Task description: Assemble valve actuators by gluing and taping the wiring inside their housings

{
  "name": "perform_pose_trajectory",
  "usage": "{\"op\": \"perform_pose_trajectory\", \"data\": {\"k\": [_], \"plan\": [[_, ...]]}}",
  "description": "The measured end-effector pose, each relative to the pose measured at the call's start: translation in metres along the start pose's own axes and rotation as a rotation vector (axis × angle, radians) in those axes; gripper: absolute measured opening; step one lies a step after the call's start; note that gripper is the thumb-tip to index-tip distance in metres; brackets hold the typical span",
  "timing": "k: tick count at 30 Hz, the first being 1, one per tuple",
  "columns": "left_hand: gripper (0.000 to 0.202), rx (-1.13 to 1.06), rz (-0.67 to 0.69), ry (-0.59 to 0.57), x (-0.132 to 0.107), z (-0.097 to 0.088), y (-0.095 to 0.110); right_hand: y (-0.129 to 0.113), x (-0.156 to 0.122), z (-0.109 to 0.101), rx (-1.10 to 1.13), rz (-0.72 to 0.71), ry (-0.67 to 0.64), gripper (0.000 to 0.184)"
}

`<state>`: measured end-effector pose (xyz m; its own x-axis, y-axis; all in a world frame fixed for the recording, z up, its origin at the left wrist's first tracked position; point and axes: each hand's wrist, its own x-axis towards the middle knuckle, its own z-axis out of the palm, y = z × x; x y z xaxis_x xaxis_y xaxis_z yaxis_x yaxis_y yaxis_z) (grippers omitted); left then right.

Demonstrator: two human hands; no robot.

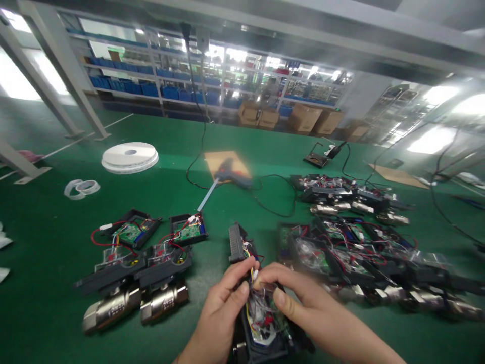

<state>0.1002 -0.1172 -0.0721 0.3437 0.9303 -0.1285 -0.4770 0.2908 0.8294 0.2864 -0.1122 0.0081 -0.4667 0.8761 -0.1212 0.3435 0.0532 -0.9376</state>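
Both the left hand (223,306) and the right hand (303,298) curl nearly closed, holding an opened dark device (263,321) at six o'clock, tips gathered around its thin wires (248,250).

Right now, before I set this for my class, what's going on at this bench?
A person's left hand and right hand are at the wires of an open black unit; exactly what each grips is hidden. Two similar open units with metal fittings sit to the left, more such units to the right. Behind, what looks like a glue gun lies partly over a brown sheet.
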Motion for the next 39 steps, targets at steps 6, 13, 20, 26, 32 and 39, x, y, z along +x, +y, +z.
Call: {"op": "perform_pose_trajectory", "data": {"k": [6, 13, 20, 26, 32, 39], "plan": [[0.037, 0.039, -0.038, -0.074, 0.0, -0.001, 0.005, 0.003, 0.002, 0.002, 0.081, 0.003, 0.02, 0.034], [0.039, 0.04, -0.005, -0.16, -0.001, -0.002, 0.016, -0.007, 0.008, 0.0, 0.035, 0.035, 0.012, 0.043], [0.062, 0.366, 0.104, -0.262, -0.003, -0.01, 0.023, 0.001, 0.008, 0.003, 0.119, -0.007, 0.07, 0.045], [0.036, 0.215, -0.02, -0.135, 0.001, -0.007, 0.018, -0.004, -0.001, 0.01, 0.164, 0.09, 0.163, 0.044], [0.036, 0.218, -0.058, -0.11, 0.002, 0.0, 0.022, -0.005, -0.018, 0.024, -0.006, 0.105, 0.215, 0.03], [0.034, 0.336, -0.008, -0.082, 0.004, 0.002, 0.03, 0.011, -0.024, 0.023, 0.054, 0.052, 0.207, 0.032]]}}
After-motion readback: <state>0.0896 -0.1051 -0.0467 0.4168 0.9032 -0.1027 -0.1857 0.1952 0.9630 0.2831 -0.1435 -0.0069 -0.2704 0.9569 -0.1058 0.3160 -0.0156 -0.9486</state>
